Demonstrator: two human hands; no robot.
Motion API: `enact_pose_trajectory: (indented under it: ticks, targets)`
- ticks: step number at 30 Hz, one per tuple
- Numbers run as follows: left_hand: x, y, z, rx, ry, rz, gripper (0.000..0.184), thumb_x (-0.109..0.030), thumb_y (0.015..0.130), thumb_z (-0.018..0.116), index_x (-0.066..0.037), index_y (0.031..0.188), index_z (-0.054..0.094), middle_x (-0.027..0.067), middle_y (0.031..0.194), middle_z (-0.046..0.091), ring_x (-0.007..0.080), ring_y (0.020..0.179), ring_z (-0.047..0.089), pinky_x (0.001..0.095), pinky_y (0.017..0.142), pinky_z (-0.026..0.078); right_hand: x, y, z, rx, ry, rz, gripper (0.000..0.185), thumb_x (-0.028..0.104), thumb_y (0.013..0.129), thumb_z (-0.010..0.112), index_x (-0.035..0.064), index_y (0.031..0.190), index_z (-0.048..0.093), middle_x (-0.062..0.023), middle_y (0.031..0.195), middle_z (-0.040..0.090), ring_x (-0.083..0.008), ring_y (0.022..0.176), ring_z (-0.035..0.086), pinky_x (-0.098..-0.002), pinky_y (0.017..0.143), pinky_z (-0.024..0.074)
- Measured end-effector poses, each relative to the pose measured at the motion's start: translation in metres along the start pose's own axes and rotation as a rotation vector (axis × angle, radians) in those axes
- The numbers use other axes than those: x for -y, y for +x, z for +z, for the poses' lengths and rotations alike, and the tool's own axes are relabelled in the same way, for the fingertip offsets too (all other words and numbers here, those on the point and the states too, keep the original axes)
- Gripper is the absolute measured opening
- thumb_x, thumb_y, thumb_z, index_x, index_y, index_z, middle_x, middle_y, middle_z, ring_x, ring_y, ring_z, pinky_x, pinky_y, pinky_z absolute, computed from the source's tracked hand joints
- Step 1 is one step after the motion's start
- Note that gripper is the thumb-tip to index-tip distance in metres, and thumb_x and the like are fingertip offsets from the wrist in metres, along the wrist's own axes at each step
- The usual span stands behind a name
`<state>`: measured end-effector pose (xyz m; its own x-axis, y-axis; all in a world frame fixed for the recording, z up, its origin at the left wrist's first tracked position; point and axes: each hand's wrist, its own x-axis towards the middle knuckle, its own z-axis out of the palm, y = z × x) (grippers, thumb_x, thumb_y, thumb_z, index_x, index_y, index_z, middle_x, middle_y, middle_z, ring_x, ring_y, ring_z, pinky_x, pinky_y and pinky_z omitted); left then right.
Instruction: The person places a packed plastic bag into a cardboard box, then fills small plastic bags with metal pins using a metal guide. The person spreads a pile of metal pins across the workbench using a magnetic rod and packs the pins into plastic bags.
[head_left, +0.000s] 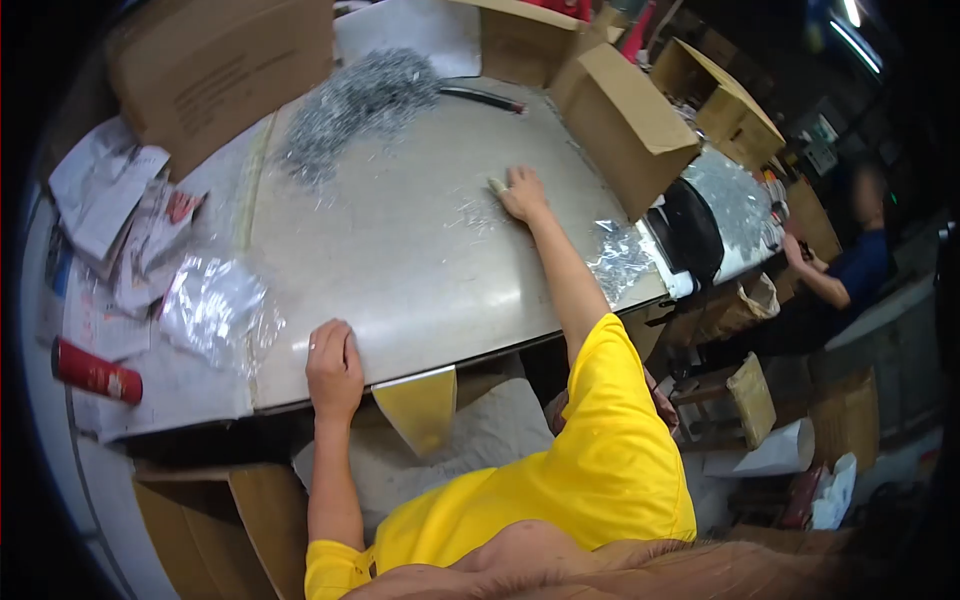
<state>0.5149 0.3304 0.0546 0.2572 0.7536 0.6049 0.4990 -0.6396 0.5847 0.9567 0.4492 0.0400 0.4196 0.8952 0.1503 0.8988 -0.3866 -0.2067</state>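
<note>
My right hand (522,195) reaches out over the metal tabletop (400,250), fingers apart and touching the surface, with a pale yellowish cover on one fingertip. Just left of it lies a thin scatter of small metal pieces (477,213). Farther back is a large heap of small silvery metal pieces (365,105), too fine to name. My left hand (335,370) rests at the table's front edge, a ring on one finger, its fingers loosely bent on the surface and nothing visible in them.
Cardboard boxes (215,75) border the back, another box (625,130) standing right. A black-handled tool (483,97) lies by the heap. Clear plastic bags (212,305), papers (105,190) and a red can (97,372) are left. Another person (850,270) sits at right near a black bag (690,230).
</note>
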Motion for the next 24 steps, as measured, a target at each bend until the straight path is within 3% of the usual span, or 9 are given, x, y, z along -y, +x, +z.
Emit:
enact_pose_trajectory:
  ticks: [6, 7, 8, 9, 10, 11, 15, 22, 24]
  targets:
    - [0.003, -0.006, -0.025, -0.226, -0.033, 0.04, 0.021, 0.011, 0.081, 0.056, 0.003, 0.1, 0.062, 0.0165, 0.114, 0.062, 0.0347, 0.111, 0.058, 0.038, 0.093, 0.047, 0.129, -0.09, -0.001, 0.069, 0.124, -0.536, 0.063, 0.049, 0.094, 0.045, 0.0104, 0.143, 0.038, -0.014, 0.151, 0.031, -0.0303, 0.141, 0.024, -0.0466, 0.114, 0.0217]
    - [0.009, -0.008, -0.04, -0.2, 0.041, 0.045, 0.029, 0.0, 0.086, 0.057, 0.005, 0.115, 0.056, 0.0215, 0.126, 0.055, 0.0366, 0.122, 0.05, 0.0402, 0.102, 0.041, 0.137, -0.102, -0.001, 0.087, 0.125, -0.578, 0.058, 0.043, 0.096, 0.044, 0.0112, 0.144, 0.036, -0.0136, 0.152, 0.03, -0.0302, 0.142, 0.024, -0.0456, 0.114, 0.0204]
    - [0.013, -0.008, -0.051, -0.212, 0.082, 0.027, 0.029, 0.0, 0.086, 0.057, 0.005, 0.115, 0.056, 0.0215, 0.126, 0.055, 0.0366, 0.122, 0.05, 0.0402, 0.102, 0.041, 0.143, -0.115, 0.0, 0.103, 0.125, -0.606, 0.054, 0.037, 0.098, 0.042, 0.0121, 0.145, 0.035, -0.0133, 0.152, 0.029, -0.0302, 0.142, 0.023, -0.0447, 0.115, 0.0191]
    - [0.014, -0.005, -0.058, -0.174, 0.266, -0.068, 0.038, -0.009, 0.088, 0.058, 0.007, 0.122, 0.051, 0.0242, 0.131, 0.049, 0.0382, 0.126, 0.045, 0.0419, 0.105, 0.036, 0.148, -0.128, 0.001, 0.113, 0.145, -0.634, 0.054, 0.037, 0.098, 0.042, 0.0121, 0.145, 0.035, -0.0133, 0.152, 0.029, -0.0302, 0.142, 0.023, -0.0447, 0.115, 0.0191]
    - [0.016, -0.006, -0.064, -0.134, 0.438, -0.164, 0.049, -0.018, 0.09, 0.059, 0.01, 0.128, 0.045, 0.027, 0.137, 0.043, 0.0397, 0.13, 0.039, 0.0437, 0.108, 0.032, 0.15, -0.138, 0.0, 0.112, 0.154, -0.628, 0.052, 0.032, 0.098, 0.043, 0.0106, 0.145, 0.035, -0.0138, 0.152, 0.029, -0.0305, 0.142, 0.023, -0.0437, 0.115, 0.0199]
    - [0.046, -0.024, -0.051, 0.08, 0.495, -0.247, 0.067, -0.034, 0.091, 0.057, 0.013, 0.134, 0.036, 0.0304, 0.143, 0.033, 0.0421, 0.135, 0.03, 0.0463, 0.112, 0.025, 0.151, -0.147, -0.002, 0.107, 0.155, -0.62, 0.051, 0.028, 0.098, 0.043, 0.0091, 0.144, 0.035, -0.0142, 0.152, 0.029, -0.0307, 0.142, 0.024, -0.0428, 0.115, 0.0206]
    - [0.024, -0.046, -0.049, 0.137, 0.558, -0.091, 0.061, -0.031, 0.091, 0.056, 0.007, 0.135, 0.039, 0.0283, 0.143, 0.035, 0.0414, 0.135, 0.031, 0.0498, 0.11, 0.026, 0.155, -0.175, -0.004, 0.088, 0.169, -0.621, 0.049, 0.022, 0.097, 0.044, 0.0054, 0.143, 0.036, -0.0154, 0.151, 0.029, -0.031, 0.141, 0.024, -0.0412, 0.115, 0.0222]
    - [0.027, -0.034, -0.067, 0.249, 0.345, -0.108, 0.058, -0.025, 0.091, 0.056, 0.006, 0.136, 0.038, 0.0266, 0.142, 0.037, 0.042, 0.133, 0.033, 0.0454, 0.109, 0.029, 0.173, -0.176, -0.007, -0.008, 0.123, -0.486, 0.061, 0.035, 0.094, 0.05, 0.0021, 0.143, 0.034, -0.0233, 0.149, 0.029, -0.0381, 0.14, 0.023, -0.045, 0.114, 0.0221]
    - [0.025, -0.012, -0.076, 0.028, 0.394, -0.101, 0.06, -0.028, 0.093, 0.054, 0.009, 0.137, 0.035, 0.0276, 0.143, 0.035, 0.0429, 0.134, 0.031, 0.045, 0.11, 0.029, 0.179, -0.161, -0.006, -0.032, 0.085, -0.444, 0.064, 0.038, 0.094, 0.051, 0.0022, 0.143, 0.032, -0.0245, 0.149, 0.028, -0.0391, 0.14, 0.022, -0.0443, 0.115, 0.0211]
